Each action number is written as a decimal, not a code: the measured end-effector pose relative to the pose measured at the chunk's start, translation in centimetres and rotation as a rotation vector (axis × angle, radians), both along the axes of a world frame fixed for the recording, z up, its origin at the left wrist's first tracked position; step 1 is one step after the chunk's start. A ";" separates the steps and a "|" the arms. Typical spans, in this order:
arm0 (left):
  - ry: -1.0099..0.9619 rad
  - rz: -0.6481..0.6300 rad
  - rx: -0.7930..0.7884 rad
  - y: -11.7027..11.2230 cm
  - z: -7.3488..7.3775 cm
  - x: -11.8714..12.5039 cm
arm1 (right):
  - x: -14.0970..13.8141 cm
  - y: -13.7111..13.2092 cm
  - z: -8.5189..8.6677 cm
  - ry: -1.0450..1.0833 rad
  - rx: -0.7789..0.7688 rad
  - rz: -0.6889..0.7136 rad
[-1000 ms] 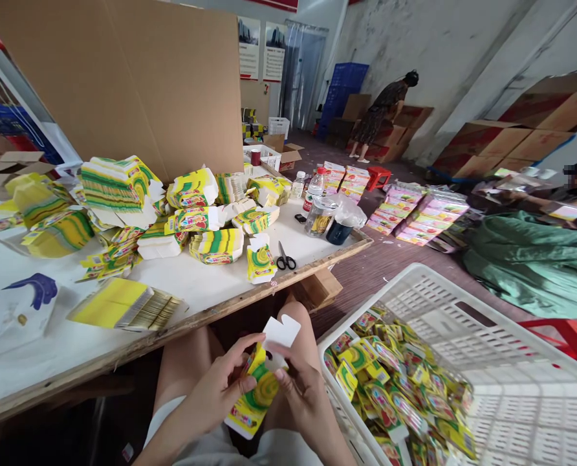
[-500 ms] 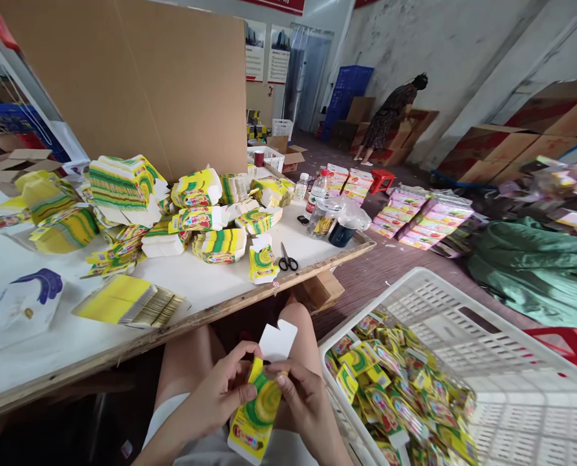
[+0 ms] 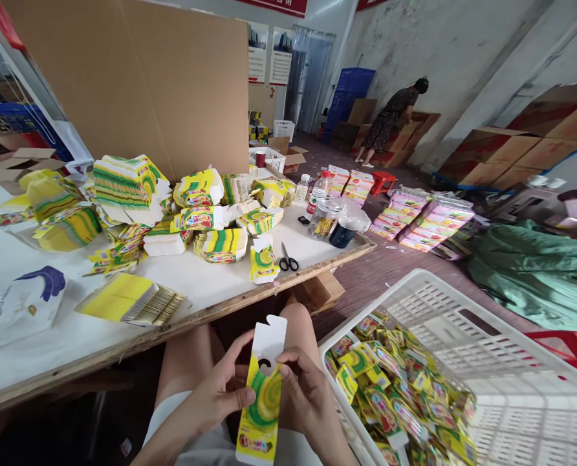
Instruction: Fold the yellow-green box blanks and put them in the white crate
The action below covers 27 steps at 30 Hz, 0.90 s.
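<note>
Over my lap I hold a flat yellow and green printed carton (image 3: 264, 404) with a white top flap standing upright. My left hand (image 3: 223, 391) grips its left edge, thumb on the printed face. My right hand (image 3: 305, 395) pinches the right edge near the flap. To my right stands a white slotted plastic basket (image 3: 463, 323) holding several folded cartons of the same print. On the white table (image 3: 206, 285) ahead lie stacks of the same flat cartons (image 3: 218, 244) and black-handled scissors (image 3: 287, 261).
A large brown cardboard sheet (image 3: 138, 84) stands behind the stacks. Bottles and a jar (image 3: 323, 217) sit at the table's right corner. A green cloth heap (image 3: 535, 272) lies on the floor to the right. A person (image 3: 390, 120) bends over boxes at the far wall.
The carton has been turned upright and flattened between my hands, its white flap now pointing straight up. My right hand slid to the right edge.
</note>
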<state>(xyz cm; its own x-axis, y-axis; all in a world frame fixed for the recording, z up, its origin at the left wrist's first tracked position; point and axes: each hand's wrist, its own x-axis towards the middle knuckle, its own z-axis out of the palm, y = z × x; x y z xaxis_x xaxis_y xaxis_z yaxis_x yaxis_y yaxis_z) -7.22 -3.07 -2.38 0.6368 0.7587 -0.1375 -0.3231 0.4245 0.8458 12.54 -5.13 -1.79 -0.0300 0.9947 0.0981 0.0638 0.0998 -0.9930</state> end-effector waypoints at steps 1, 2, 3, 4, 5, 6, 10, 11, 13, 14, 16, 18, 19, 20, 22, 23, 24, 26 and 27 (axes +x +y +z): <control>0.020 -0.013 0.011 0.0 0.0 0.0 | 0.0 0.0 -0.3 0.021 -0.009 -0.041; 0.057 -0.008 0.037 0.1 -0.1 -0.1 | 0.0 0.1 -0.5 0.030 -0.012 -0.098; 0.104 0.016 0.078 0.1 -0.1 -0.1 | 0.1 0.2 -0.7 0.028 -0.010 -0.156; 0.155 0.052 0.132 0.1 -0.2 0.0 | 0.2 0.3 -0.8 0.023 -0.015 -0.198; 0.208 0.089 0.190 0.1 -0.2 0.0 | 0.3 0.4 -0.8 0.026 -0.034 -0.207; 0.261 0.123 0.246 0.2 -0.2 0.1 | 0.4 0.5 -0.7 0.047 -0.070 -0.177; 0.403 0.168 0.366 0.1 -0.2 0.6 | 0.2 0.7 0.1 0.121 -0.219 0.102; 0.407 0.159 0.373 0.1 -0.2 0.6 | 0.0 0.8 0.3 0.089 -0.217 0.118; 0.384 0.138 0.369 0.0 -0.1 0.7 | -0.4 0.9 0.5 -0.031 -0.176 0.079; 0.365 0.136 0.354 -0.1 -0.1 0.6 | -0.6 1.0 0.5 -0.099 -0.150 0.047; 0.326 0.153 0.310 -0.1 -0.1 0.5 | -0.9 1.1 0.4 -0.207 -0.115 0.011; 0.294 0.178 0.261 -0.2 -0.2 0.5 | -1.2 1.1 0.3 -0.264 -0.106 0.016; 0.285 0.185 0.242 -0.2 -0.2 0.5 | -1.4 1.1 0.2 -0.277 -0.107 0.027; 0.280 0.189 0.231 -0.2 -0.2 0.5 | -1.5 1.1 0.1 -0.284 -0.110 0.034; 0.287 0.189 0.228 -0.2 0.0 0.6 | -1.6 1.1 0.0 -0.288 -0.113 0.025; 0.294 0.188 0.233 -0.1 0.1 0.7 | -1.6 1.1 0.0 -0.288 -0.113 0.007; 0.297 0.188 0.235 -0.1 0.3 0.7 | -1.5 1.1 0.1 -0.289 -0.108 -0.013; 0.297 0.198 0.217 0.1 0.7 0.7 | -1.2 1.0 0.2 -0.279 -0.082 -0.031; 0.292 0.204 0.196 0.3 0.9 0.7 | -1.0 1.0 0.2 -0.266 -0.059 -0.026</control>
